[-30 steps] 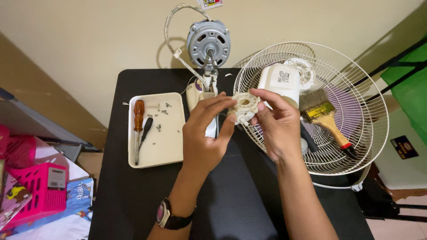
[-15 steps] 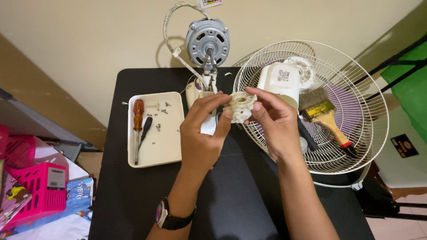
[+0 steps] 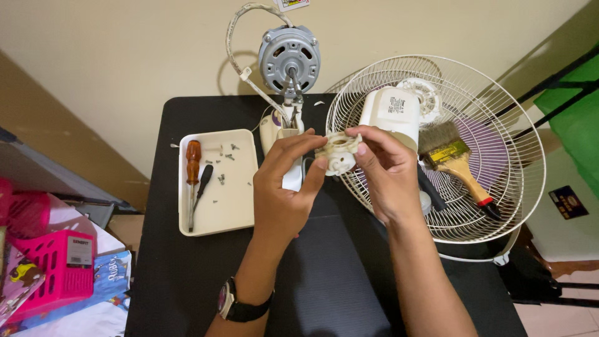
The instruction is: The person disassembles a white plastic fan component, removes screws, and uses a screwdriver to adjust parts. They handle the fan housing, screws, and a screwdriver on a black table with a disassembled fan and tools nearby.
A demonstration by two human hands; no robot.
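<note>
Black table (image 3: 324, 293) seen from above, left hand (image 3: 284, 190) and right hand (image 3: 387, 175) together gripping a small cream plastic fan part (image 3: 337, 153) above it, grey fan motor (image 3: 289, 57) behind the part, cream tray (image 3: 234, 206) with screwdrivers (image 3: 193, 168) to its left, white wire fan guard (image 3: 499, 181) holding a paintbrush (image 3: 458, 165) to its right.

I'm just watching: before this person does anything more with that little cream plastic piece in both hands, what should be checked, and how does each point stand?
1. Small cream plastic part gripped on both sides by left hand and right hand: ok.
2. Loose screws kept inside the cream tray: ok.
3. Two screwdrivers lying in the tray, close by: ok.
4. Bare fan motor upright on its stand: ok.
5. Motor unplugged: cannot tell.
6. Paintbrush resting in the wire fan guard, away from the hands: ok.
</note>
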